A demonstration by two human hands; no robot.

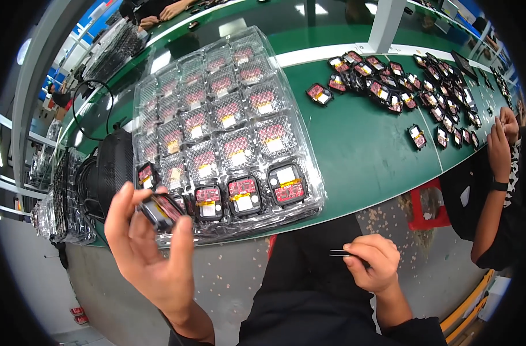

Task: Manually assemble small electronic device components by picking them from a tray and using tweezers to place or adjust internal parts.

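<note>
From the head view: the left hand [156, 259] has a small black-framed unit [159, 213] pinched up between the thumb and fingers, over the near left corner of a clear plastic tray [312, 173]. The unit's tipped well off flat, with a dark side edge toward the lower left and the reddish board face angled to the upper right. That dark edge slants from upper left to lower right; too blurry to call the true long axis. The right hand [375, 262] is well apart from it, over the lap, with a narrow pinch on thin tweezers [338, 252]. Those lie almost level, tips pointing left, with a slim gap between the prongs.

The tray sits on a green table [355, 150]. Its near row has bare units, red boards up, while the rows behind sit under bumpy clear plastic. The left hand and its unit block part of that near row. A black mesh bag [114, 167] crowds the tray's left side. Off to the right there's a messy heap of loose units [384, 81], a white post [387, 26] just behind it, and a co-worker's hands [498, 144] at the far right.
</note>
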